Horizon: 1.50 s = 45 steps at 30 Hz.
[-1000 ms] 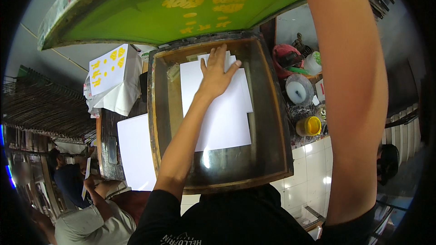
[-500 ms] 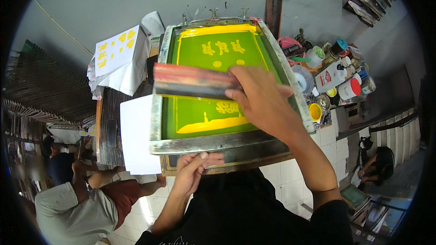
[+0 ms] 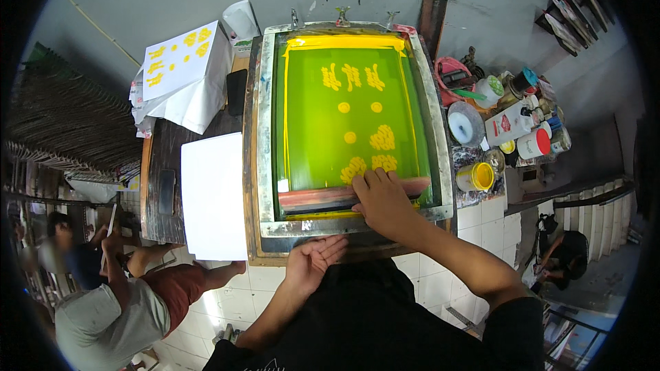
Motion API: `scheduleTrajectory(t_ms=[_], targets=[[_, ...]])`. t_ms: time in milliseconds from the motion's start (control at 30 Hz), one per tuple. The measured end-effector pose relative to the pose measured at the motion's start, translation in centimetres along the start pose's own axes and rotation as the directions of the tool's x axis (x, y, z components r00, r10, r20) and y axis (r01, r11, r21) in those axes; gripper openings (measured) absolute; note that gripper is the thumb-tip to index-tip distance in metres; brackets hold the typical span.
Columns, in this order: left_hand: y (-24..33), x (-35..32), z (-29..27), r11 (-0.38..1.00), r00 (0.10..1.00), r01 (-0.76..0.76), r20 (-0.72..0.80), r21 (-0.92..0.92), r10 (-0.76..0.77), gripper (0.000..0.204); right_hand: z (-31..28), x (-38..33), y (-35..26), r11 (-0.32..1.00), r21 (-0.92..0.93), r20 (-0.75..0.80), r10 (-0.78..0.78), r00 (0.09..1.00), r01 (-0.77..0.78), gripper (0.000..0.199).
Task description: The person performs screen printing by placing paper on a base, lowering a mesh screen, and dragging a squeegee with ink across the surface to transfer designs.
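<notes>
A straight red-and-black squeegee (image 3: pixel 316 200), pinched by the right grip (image 3: pixel 383 203), spans yellow-smeared green mesh (image 3: pixel 309 130), the left grip (image 3: pixel 311 261) loosely unfurled.

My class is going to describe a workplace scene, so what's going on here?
The person's right hand grips a squeegee at the near end of a green screen, which has yellow ink along its far edge. The left hand, open and empty, is by the near side of the frame. Blank paper lies to the left, with a yellow-printed sheet beyond it.
</notes>
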<state>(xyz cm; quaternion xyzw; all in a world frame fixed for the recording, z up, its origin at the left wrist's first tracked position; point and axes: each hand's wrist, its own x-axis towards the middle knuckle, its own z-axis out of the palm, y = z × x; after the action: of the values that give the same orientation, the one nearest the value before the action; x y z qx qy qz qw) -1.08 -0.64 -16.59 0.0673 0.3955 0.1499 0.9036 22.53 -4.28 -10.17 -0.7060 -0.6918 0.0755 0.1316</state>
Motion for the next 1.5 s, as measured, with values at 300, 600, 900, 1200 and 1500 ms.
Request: scheduleTrajectory(t_ms=[300, 600, 900, 1200, 1500], targets=[[-0.5, 0.4, -2.0, 0.999, 0.997, 0.042, 0.058, 0.007, -0.042, 0.048, 0.2, 8.2, 6.3, 0.977, -0.210, -0.228, -0.074, 0.971, 0.025, 0.032], [-0.9, -0.3, -0.5, 1.000, 0.986, -0.004, -0.168, -0.011, 0.002, 0.023, -1.1, 21.0, 15.0, 0.964, -0.263, -0.240, -0.034, 0.970, -0.032, 0.039], [-2.2, 0.1, -2.4, 0.993, 0.997, -0.077, -0.020, -0.087, 0.075, 0.042, -3.7, 28.1, 20.0, 0.978, -0.208, -0.067, 0.019, 0.998, -0.033, 0.056], [-2.4, 0.1, -2.3, 0.989, 0.991, -0.131, 0.030, -0.072, 0.133, 0.042, -5.3, 30.3, 21.2, 0.985, -0.131, -0.053, 0.107, 0.993, -0.113, 0.042], [-2.1, 0.7, -2.7, 0.984, 0.983, -0.148, 0.100, -0.098, 0.157, 0.031, -3.5, 22.5, 15.7, 0.984, -0.132, -0.078, 0.109, 0.991, -0.118, 0.037]])
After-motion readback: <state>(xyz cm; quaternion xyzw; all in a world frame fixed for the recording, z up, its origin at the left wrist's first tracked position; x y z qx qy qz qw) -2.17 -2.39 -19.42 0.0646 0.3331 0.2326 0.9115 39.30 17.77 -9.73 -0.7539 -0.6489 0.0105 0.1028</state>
